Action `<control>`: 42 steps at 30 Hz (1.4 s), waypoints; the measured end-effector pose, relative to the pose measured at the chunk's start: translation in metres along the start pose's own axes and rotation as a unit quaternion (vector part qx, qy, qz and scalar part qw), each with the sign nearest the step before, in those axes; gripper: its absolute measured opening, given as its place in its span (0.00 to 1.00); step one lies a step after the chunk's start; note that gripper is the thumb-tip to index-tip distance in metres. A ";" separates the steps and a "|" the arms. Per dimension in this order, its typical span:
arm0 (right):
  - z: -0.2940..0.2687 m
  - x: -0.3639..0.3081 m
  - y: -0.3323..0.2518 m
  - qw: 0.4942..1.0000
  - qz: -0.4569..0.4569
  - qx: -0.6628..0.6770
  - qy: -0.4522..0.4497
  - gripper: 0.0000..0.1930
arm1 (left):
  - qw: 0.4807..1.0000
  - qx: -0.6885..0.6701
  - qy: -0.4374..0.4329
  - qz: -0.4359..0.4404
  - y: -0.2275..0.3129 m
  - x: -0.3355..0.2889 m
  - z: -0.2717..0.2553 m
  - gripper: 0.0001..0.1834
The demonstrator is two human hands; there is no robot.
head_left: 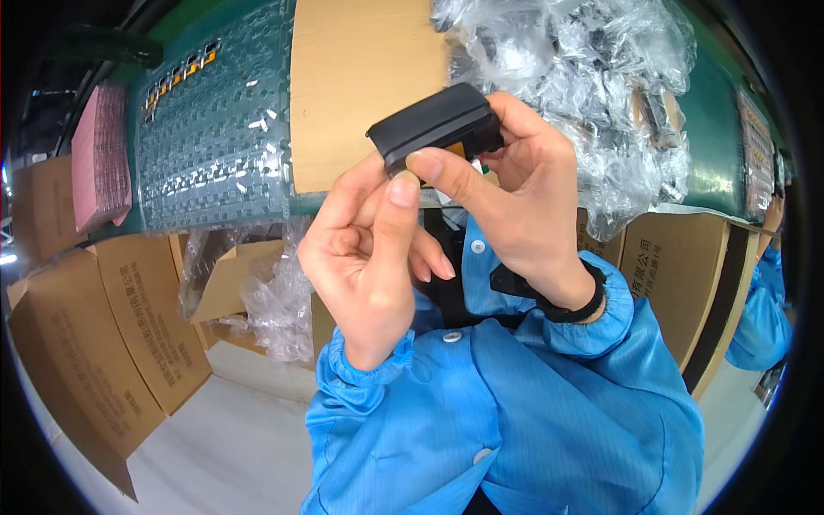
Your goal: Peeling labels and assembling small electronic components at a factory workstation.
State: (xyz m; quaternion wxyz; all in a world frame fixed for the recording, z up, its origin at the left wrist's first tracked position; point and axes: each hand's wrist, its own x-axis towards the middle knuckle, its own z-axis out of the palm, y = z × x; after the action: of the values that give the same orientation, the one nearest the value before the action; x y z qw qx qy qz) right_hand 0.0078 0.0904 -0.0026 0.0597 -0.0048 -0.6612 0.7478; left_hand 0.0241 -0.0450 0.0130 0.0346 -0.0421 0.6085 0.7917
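Between my two hands, over the bench's front edge, is a small black plastic housing (433,120), roughly box-shaped, with a bit of orange showing on its near side. My right hand (536,193) grips its right end, the thumb laid along the near side. At its lower left corner my left hand (365,253) pinches it between thumb and forefinger, with the other fingers curled below. Behind the housing lies a plain cardboard sheet (365,64). A heap of clear plastic bags (592,94) with dark parts inside sits just to the right of it.
Left of the cardboard is a clear moulded tray (215,142) with a row of small orange-and-silver parts (182,73). A pink stack (101,159) stands beyond it. Open cartons (129,343) flank me below the green bench (717,146). Another person's blue sleeve (760,318) shows at far right.
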 end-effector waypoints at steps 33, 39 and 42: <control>0.016 -0.010 0.002 0.972 0.076 0.214 0.055 0.11 | 0.987 0.036 0.102 0.121 -0.015 0.014 0.009 0.14; 0.025 -0.014 0.010 0.980 0.065 0.180 0.050 0.11 | 0.984 0.039 0.136 0.104 -0.018 0.011 0.003 0.13; 0.025 -0.009 0.020 0.986 0.037 0.135 0.089 0.09 | 0.997 0.011 0.076 0.020 -0.020 0.023 -0.014 0.14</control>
State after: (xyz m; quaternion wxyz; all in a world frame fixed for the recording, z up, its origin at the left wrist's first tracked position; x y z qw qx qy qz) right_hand 0.0129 0.0626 -0.0198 0.0904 -0.0879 -0.5452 0.8288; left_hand 0.0040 -0.0534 -0.0126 -0.0272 -0.0897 0.6187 0.7800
